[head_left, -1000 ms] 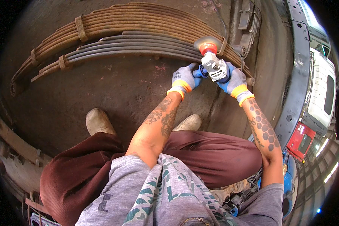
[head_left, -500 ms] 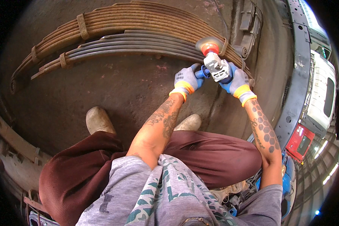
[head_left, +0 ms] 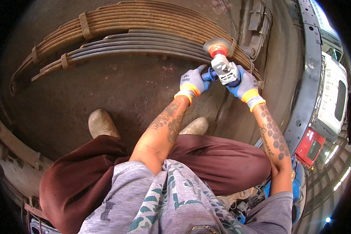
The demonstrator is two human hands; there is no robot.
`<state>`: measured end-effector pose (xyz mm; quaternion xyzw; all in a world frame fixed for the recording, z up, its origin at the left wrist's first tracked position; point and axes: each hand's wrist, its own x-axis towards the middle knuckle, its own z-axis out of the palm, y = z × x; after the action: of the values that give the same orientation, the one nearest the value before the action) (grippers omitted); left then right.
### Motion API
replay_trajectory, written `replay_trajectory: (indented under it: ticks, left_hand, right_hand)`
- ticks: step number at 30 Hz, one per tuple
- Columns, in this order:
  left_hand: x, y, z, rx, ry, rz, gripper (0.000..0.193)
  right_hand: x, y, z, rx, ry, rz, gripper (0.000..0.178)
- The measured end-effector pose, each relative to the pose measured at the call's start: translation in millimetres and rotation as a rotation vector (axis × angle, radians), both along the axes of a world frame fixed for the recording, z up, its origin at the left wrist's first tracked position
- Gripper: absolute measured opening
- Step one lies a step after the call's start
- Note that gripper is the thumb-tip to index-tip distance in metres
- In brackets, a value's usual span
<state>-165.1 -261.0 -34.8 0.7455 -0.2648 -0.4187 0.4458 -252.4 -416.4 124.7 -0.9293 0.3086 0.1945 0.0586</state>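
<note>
An angle grinder point(head_left: 224, 70) with a white head and a red cup at its front is held between my gloved hands. Its blurred round wheel point(head_left: 216, 44) lies over the right part of the leaf springs. My left hand point(head_left: 193, 81) is wrapped round the blue side handle point(head_left: 209, 75). Around the grinder's body my right hand point(head_left: 245, 84) is closed. The rusty leaf spring point(head_left: 117, 19) curves across the floor, and a greyer leaf spring point(head_left: 132, 43) lies along its near side. Whether the wheel touches the metal I cannot tell.
Another leaf spring point(head_left: 257, 29) lies beyond at the upper right, near a thin cable point(head_left: 234, 23). A long steel beam with holes point(head_left: 306, 85) runs along the right. White point(head_left: 333, 93) and red vehicle parts point(head_left: 310, 146) stand past it. My boots point(head_left: 101, 123) rest on the brown floor.
Almost nothing differs. The grinder and both hands stay in nearly the same place, with only a very slight shift, and the wheel is blurred in both frames.
</note>
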Motion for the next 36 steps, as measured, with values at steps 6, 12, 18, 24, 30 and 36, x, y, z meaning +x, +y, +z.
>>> replay_trajectory:
  ticks: [6, 12, 18, 24, 30, 36]
  left_hand:
    - [-6, -2, 6, 0.022, 0.052, 0.026, 0.064]
    - [-5, -5, 1, -0.007, 0.028, -0.013, 0.067]
    - [-3, -5, 2, 0.008, 0.032, 0.005, 0.063]
    - [2, -6, 1, -0.013, 0.027, 0.019, 0.057]
    - [4, -6, -2, 0.057, -0.054, -0.03, 0.057]
    - [3, -19, 18, -0.014, -0.07, -0.164, 0.056]
  right_hand:
    - [-4, -2, 3, -0.002, 0.032, -0.007, 0.062]
    - [-4, -1, 4, -0.008, 0.055, -0.067, 0.064]
    - [5, 7, 10, -0.041, 0.082, -0.045, 0.06]
    - [3, 3, 7, -0.045, -0.002, 0.006, 0.06]
    - [-8, 2, -11, 0.0, -0.058, -0.064, 0.064]
    - [-118, -95, -97, 0.598, -0.6, -0.635, 0.071]
